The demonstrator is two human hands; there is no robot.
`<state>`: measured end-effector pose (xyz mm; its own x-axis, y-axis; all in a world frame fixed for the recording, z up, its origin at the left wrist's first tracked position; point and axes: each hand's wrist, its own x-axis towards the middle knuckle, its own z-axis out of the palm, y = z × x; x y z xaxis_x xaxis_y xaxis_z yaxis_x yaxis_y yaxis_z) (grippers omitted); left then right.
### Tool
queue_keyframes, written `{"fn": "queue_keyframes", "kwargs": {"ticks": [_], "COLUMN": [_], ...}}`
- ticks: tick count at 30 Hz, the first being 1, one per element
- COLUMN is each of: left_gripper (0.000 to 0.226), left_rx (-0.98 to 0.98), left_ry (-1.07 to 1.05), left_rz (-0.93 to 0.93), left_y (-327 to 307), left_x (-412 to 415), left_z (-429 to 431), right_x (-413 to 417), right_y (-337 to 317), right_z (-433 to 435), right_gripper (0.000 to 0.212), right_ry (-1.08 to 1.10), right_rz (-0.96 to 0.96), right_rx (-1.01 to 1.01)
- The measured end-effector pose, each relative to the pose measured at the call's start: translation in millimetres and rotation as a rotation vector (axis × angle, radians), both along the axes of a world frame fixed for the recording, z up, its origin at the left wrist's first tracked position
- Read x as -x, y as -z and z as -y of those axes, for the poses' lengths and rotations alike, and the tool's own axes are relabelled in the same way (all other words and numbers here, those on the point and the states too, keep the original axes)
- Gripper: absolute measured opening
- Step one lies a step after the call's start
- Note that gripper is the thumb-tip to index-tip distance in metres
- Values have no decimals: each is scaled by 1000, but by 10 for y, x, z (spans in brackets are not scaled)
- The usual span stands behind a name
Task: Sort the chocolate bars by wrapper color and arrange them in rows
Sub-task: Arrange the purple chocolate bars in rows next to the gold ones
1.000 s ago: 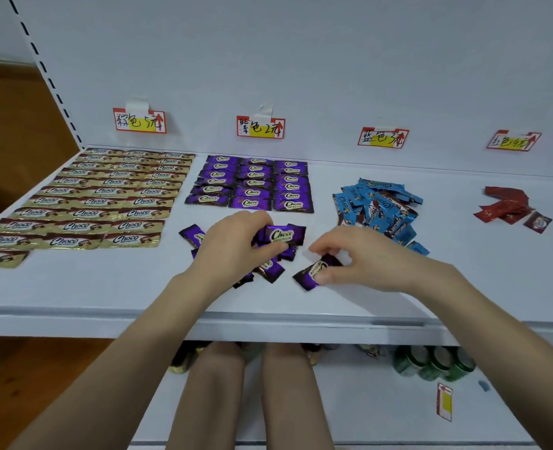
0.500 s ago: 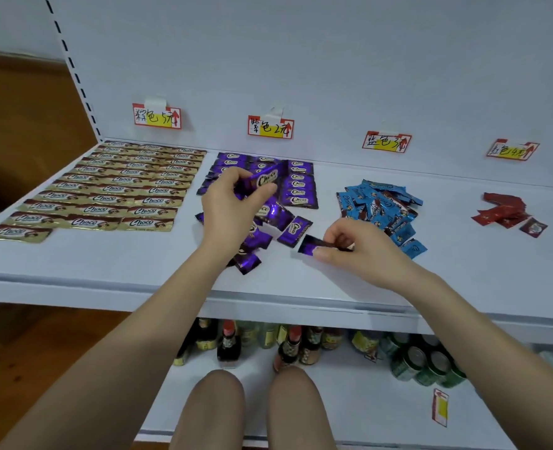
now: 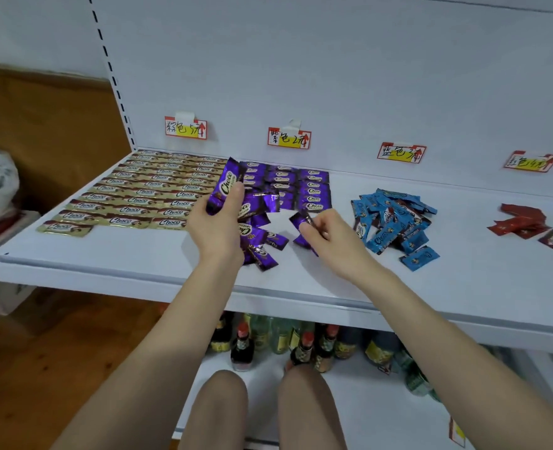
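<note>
left hand [image 3: 216, 227] is gripping a raised purple bar [image 3: 225, 186] over the loose purple pile [image 3: 262, 254] | right hand [image 3: 331, 241] is pinching a second purple bar [image 3: 299, 219], left of the blue pile [image 3: 395, 219]

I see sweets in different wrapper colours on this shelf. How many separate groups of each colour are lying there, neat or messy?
Gold: 1, the gold rows
Purple: 2, the purple rows and the purple heap
Blue: 1, the blue heap
Red: 1, the red heap
Total: 5 groups
</note>
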<state>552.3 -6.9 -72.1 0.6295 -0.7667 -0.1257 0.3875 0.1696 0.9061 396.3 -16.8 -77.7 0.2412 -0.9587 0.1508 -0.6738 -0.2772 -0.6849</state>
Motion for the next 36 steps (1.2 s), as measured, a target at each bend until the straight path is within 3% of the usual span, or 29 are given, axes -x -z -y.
{"fn": "queue_keyframes", "kwargs": {"ticks": [2,6,8,12,15,16,23,26,32,36], "left_gripper": [60,39,36,45,9,11,8,2,8,11], "left_rx": [-5,-17,-10,-7,50,61,55,24,50,62], "left_ry": [-3,17,5,-23,-20,-20,26,103,260,268], "left_rz": [-42,-62,-47,-87,-125,-135,-249,-267,-264,-89], "left_y": [16,39,72,93,84,89,45,4,-54,-112], "left_x": [-66,-113,-103,21,150,178,166,142,124,154], "left_z": [-71,-188,-197,-173,-187,-203,-361,-442,-583,-640], "right_x": [-39,-89,-130,-407,-704,-781,-1014,-1018,-956,-924], "right_y": [40,10,-27,-75,-54,-56,-42,-46,-85,-155], "right_z": [-1,-61,-99,-182,-236,-239,-277,-303,-338,-352], "right_gripper": [24,25,25,23,22,21,26,19,19,20], "right_ry": [-20,-29,10,151,238,270,346,315,296,291], "right_rz": [-62,-4,188,766,1047,1087,978,945,849,910], "right_rx": [-8,-4,3,-115,-208,-201,-20,28,110,84]}}
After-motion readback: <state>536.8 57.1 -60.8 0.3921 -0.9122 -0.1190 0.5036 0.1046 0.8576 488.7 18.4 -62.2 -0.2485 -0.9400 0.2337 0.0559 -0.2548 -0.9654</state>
